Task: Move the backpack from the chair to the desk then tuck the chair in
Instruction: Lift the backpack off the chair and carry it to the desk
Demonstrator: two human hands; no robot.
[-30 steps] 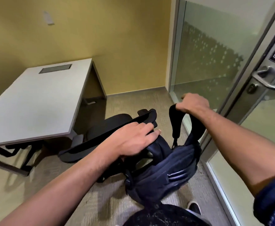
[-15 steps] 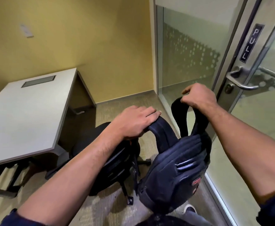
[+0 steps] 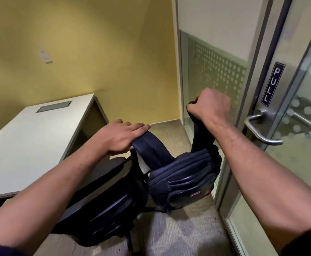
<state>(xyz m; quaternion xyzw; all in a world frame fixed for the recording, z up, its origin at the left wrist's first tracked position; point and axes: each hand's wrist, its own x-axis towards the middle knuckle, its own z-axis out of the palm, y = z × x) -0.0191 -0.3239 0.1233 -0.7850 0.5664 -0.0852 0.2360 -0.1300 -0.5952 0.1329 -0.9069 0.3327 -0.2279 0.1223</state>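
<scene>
The dark navy backpack hangs in the air just right of centre, off the chair and not on the desk, its ribbed body tilted with the straps uppermost. A small red label on its lower face, at about 5 o'clock on the bag, is too blurred to read. The right hand, at 1 o'clock from the bag, is closed in a fist around one shoulder strap, which runs taut down to the bag's top. The left hand, at 10 o'clock from the bag, lies over the other padded strap with the fingers stretched nearly flat along it and the thumb under; it bears on the strap, but whether it is truly gripping cannot be told. Just beside the bag at its 8 o'clock stands the black chair, its backrest towards the camera and partly hidden by the left forearm; whether bag and chair touch is unclear. Farther out at 9 to 10 o'clock is the white desk, its top bare but for a grey inset panel near the far edge. At 2 o'clock a glass door carries a dark vertical plate reading "PULL" above a metal lever handle. On the yellow wall at 11 o'clock is a small white wall plate.
</scene>
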